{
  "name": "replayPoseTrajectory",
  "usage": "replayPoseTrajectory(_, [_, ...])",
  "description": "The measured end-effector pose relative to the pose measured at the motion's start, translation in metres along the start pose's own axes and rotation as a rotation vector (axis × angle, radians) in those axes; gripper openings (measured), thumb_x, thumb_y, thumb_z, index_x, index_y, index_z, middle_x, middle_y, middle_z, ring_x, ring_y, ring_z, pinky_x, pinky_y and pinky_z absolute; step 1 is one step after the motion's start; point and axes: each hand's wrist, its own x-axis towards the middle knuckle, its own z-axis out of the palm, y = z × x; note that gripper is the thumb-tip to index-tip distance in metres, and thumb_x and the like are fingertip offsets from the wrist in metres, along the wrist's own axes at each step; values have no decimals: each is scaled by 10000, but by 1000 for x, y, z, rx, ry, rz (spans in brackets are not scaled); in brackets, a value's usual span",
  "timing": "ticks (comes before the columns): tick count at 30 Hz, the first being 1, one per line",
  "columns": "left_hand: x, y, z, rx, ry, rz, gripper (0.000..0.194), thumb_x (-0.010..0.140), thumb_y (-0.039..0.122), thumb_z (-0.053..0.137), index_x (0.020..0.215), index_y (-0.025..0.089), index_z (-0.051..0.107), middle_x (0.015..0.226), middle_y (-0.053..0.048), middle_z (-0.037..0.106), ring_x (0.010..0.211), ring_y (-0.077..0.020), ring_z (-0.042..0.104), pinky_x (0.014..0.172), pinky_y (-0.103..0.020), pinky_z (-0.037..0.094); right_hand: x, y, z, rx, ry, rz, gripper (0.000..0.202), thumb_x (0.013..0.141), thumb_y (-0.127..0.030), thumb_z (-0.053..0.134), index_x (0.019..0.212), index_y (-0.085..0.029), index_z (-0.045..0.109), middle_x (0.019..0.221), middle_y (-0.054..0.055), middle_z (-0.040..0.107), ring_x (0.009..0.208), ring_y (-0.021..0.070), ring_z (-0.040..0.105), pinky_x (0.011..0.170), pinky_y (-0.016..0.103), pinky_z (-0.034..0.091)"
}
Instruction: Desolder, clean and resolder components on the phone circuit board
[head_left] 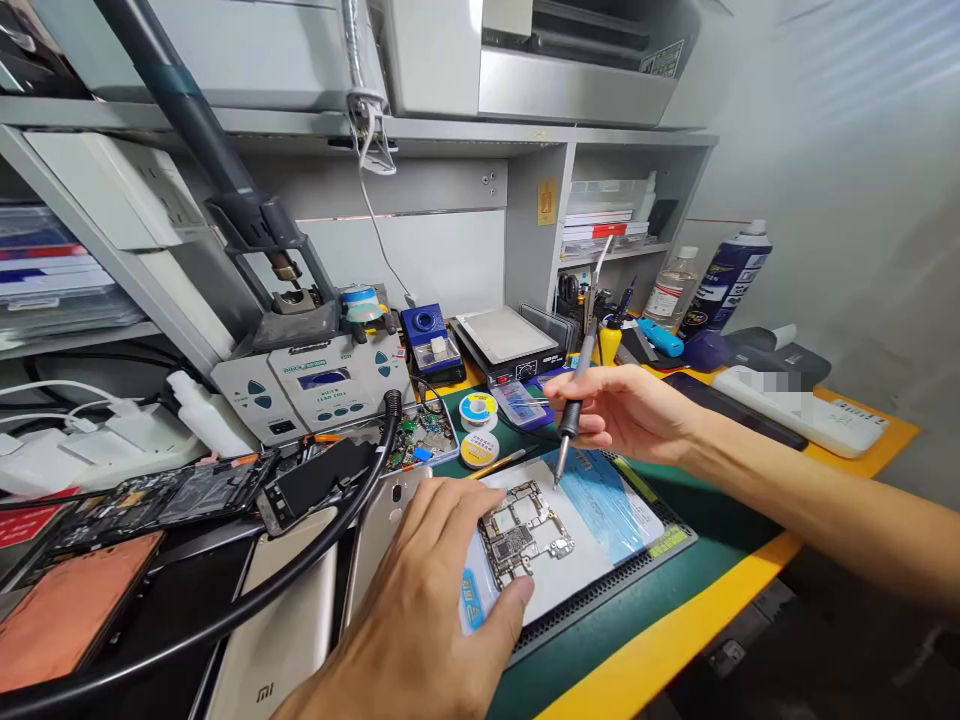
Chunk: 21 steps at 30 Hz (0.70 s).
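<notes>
A phone circuit board [517,540] lies on a white sheet [562,590]. My left hand [427,590] grips it by its left side, thumb at the near edge and fingertips at the far edge. In my right hand [622,410] is a soldering iron [571,410], held like a pen with its tip pointing down. The tip hovers over or touches the sheet just beyond the board's upper right edge; contact cannot be told. Under the sheet, a blue-printed packet [607,505] shows on the right.
A black hose [300,560] arcs across the left, over phones [277,620] and parts. Behind are a solder station [330,385], a tray of boards [427,435], solder spools [478,410] and a heating plate [510,335]. Bottles and a spray can [724,275] stand back right.
</notes>
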Motion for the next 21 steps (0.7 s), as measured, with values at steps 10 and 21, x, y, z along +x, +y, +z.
replayPoseTrajectory(10, [-2,-2,1,49,-3,8,442,958,294,675,1370,310,517,1292,-62,685,1220,-280,655,1054,-471,570,3,20,-5,-21,-52,8,232,1063,-307,739,896,-153,694,674,-83,595,517,80,564,488,202,505])
replayPoseTrajectory(21, [-4,-1,0,67,2,-30,434,975,312,660,1390,305,534,1344,-72,668,1265,-295,628,1084,-459,559,0,23,4,-66,21,-2,223,901,-314,869,837,-125,771,479,-72,540,405,106,549,369,198,506])
